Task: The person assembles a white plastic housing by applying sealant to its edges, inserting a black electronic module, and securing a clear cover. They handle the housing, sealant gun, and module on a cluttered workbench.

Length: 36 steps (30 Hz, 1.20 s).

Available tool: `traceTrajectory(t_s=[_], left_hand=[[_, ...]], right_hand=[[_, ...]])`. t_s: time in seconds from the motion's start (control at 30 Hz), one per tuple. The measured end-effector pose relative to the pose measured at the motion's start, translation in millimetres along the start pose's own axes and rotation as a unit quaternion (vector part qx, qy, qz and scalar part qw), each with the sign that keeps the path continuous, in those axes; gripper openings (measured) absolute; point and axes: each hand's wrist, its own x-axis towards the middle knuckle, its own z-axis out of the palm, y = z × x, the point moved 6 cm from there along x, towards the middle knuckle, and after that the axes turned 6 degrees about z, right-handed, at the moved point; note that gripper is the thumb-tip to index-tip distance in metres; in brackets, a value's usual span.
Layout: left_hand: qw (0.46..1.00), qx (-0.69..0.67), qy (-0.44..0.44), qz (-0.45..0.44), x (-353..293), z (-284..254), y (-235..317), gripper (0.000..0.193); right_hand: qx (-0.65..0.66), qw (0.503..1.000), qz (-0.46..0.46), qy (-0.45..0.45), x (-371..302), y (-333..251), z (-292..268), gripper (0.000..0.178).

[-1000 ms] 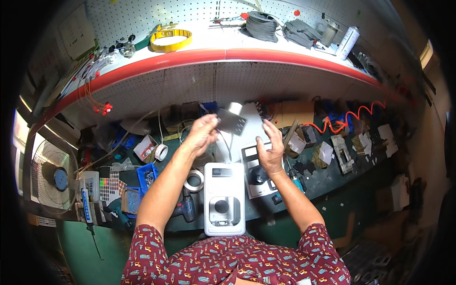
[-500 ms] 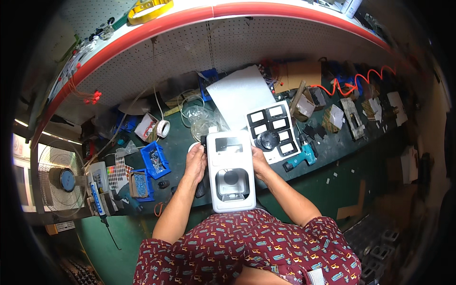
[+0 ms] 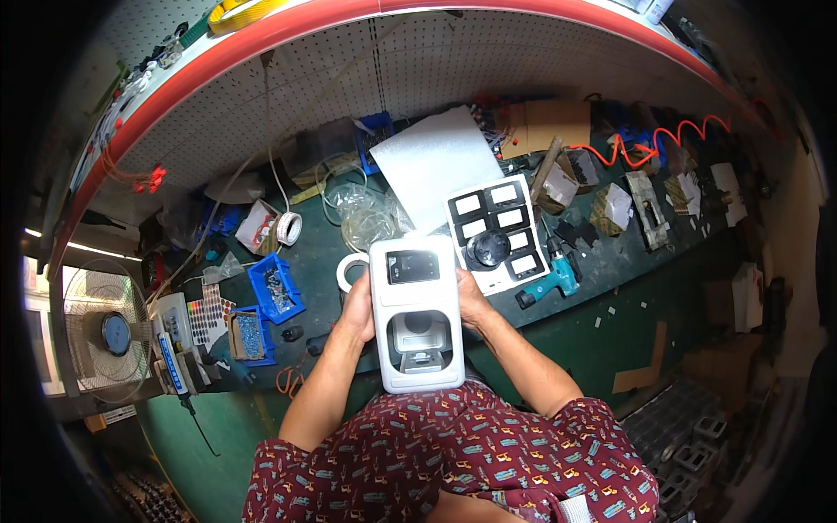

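Between my two hands a white appliance housing [image 3: 417,298] is held upright in front of my torso. Its upper part has a dark rectangular display panel [image 3: 412,267]. Lower down is a rounded opening with a grey recess [image 3: 420,336] inside. My left hand [image 3: 356,305] grips the housing's left side, and my right hand [image 3: 472,303] its right side; some fingers are hidden behind it. Just behind the left hand lies a white ring-shaped roll [image 3: 345,264]. Beyond the right hand, a round black part [image 3: 488,249] rests on a white sheet [image 3: 500,283] bearing several black-framed panels [image 3: 503,194].
A teal cordless drill [image 3: 558,277] lies right of the sheet. Blue bins [image 3: 277,288] of small hardware stand at left, near a caulking gun [image 3: 174,362] and a fan [image 3: 113,331]. A red-edged shelf [image 3: 384,7] spans overhead. An orange coiled hose [image 3: 621,155] runs at back right.
The housing has tilted slightly, and its upper panel now looks dark instead of pale and reflective. The white roll shows more fully. Both hands keep their hold.
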Motion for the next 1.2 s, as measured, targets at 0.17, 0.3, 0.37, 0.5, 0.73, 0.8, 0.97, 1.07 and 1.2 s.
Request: traceTrajectory(t_s=[0.17,0.3,0.37,0.5,0.73,0.8,0.97,1.07,1.2], left_hand=[[0.998,-0.022,-0.057,0.018,-6.4,16.7,18.2,0.061],[0.996,0.035,-0.076,0.032,-8.6,31.9,32.1,0.052],[0.994,0.054,-0.082,0.039,-9.2,41.8,35.8,0.051],[0.994,0.063,-0.081,0.049,-8.2,48.4,39.6,0.052],[0.991,0.086,-0.094,0.028,-8.1,50.8,43.7,0.047],[0.991,0.094,-0.082,0.037,-6.8,52.7,44.3,0.046],[0.989,0.118,-0.065,0.056,1.0,47.2,39.8,0.043],[0.985,0.148,-0.066,0.056,1.1,42.8,36.5,0.042],[0.994,0.082,-0.061,0.049,8.4,35.0,33.8,0.049]], right_hand=[[0.034,0.998,0.010,-0.051,8.0,3.0,-5.5,0.035],[0.045,0.995,0.005,-0.085,11.7,3.6,-6.8,0.037],[0.058,0.994,0.007,-0.095,10.9,5.5,-6.7,0.038],[0.075,0.992,0.011,-0.097,10.1,6.4,-4.6,0.038],[0.072,0.995,0.009,-0.070,9.8,11.6,-2.4,0.031],[0.047,0.997,0.006,-0.054,10.7,12.6,-4.0,0.029],[0.011,1.000,0.011,-0.012,18.1,21.1,-13.5,0.024],[0.002,1.000,-0.002,-0.015,13.2,17.2,-9.5,0.025],[0.029,0.999,0.003,-0.016,11.0,11.0,-5.9,0.028]])
